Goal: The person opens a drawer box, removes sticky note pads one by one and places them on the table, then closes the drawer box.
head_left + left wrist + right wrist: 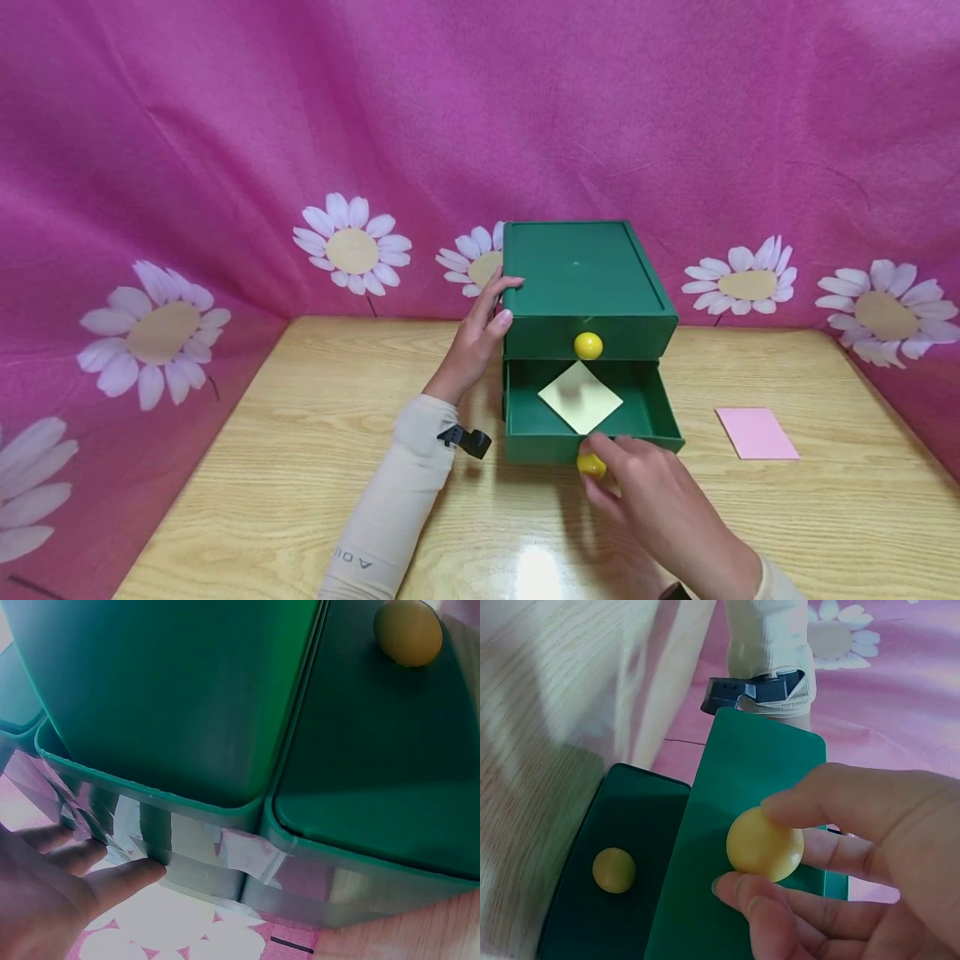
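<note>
A small green drawer cabinet (581, 271) has two drawers with round yellow knobs. The lower drawer (542, 451) is pulled out, and a pale yellow sticky note pad (573, 400) lies inside it, turned cornerwise. The upper drawer (543, 336) sits closed, its knob (588, 346) untouched. With thumb and fingers my right hand (660, 492) pinches the lower knob (759, 844). My left hand (471, 346) rests against the cabinet's left side with fingers extended. In the left wrist view, those fingers (124, 883) touch the cabinet's shiny side wall (195, 859).
A pink sticky note pad (757, 433) lies on the wooden table (322, 433) to the right of the cabinet. Magenta cloth (465, 108) printed with white daisies hangs behind and along both sides. Black straps (467, 440) sit at the wrists.
</note>
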Available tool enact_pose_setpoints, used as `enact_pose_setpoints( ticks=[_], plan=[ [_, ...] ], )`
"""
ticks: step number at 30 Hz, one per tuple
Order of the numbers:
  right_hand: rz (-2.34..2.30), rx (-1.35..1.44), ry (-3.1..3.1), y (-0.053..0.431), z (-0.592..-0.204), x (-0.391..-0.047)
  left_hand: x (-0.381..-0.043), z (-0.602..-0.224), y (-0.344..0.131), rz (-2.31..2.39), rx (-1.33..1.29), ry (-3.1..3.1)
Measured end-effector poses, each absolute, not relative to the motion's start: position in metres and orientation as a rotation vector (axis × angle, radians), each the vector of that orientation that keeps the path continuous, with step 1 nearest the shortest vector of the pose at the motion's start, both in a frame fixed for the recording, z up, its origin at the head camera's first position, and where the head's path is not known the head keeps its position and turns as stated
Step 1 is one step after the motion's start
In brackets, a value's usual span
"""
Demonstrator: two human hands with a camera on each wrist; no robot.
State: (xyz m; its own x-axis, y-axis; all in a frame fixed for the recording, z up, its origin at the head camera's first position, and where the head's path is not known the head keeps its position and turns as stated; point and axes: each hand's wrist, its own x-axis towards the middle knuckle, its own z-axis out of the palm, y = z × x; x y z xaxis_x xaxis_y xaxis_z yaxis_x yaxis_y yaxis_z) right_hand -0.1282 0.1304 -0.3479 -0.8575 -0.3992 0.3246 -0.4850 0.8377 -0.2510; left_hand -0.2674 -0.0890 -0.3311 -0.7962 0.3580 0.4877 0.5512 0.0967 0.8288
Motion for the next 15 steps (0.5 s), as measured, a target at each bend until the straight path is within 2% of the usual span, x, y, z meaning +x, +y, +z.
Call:
enact_pose_setpoints(
  ticks=[15],
  plan=[
    [0.491, 0.661, -2.800, 0.1295, -0.3461, -0.1221, -0.2678, -0.3311, -0.0885, -1.779, -0.915, -2.207]
  ],
)
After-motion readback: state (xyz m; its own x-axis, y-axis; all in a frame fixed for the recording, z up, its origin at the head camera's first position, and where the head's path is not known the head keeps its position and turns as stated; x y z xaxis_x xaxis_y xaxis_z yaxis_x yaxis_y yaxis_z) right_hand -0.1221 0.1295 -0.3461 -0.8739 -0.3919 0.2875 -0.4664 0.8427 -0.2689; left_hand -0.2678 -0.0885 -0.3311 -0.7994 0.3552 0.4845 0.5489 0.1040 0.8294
